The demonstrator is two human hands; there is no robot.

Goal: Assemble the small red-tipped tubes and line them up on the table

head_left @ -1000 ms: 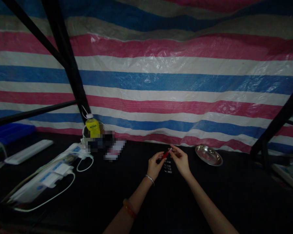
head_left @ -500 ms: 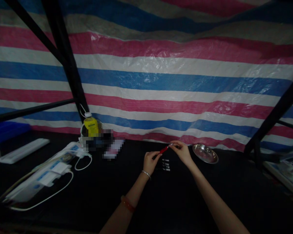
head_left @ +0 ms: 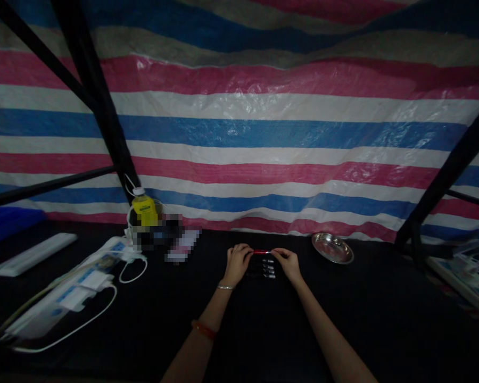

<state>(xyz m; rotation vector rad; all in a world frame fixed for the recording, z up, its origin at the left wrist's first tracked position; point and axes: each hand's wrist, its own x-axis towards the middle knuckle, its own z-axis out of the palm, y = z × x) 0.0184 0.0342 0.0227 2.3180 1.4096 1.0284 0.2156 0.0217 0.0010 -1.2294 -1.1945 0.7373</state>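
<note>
- Left hand (head_left: 237,265) and right hand (head_left: 289,264) are pinching the ends of a slim red plastic-looking stick (head_left: 261,252) toward the black counter's (head_left: 269,330) far edge.
- It's probably handling light, stiff; ends are making the best holds.

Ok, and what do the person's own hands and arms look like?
Both the left hand and right hand are gloveless, with no sleeves in view. A thin, silvery, metallic-looking bangle circles the left wrist; a thicker orange-red bangle sits farther up that forearm. The right wrist shows none.
</note>
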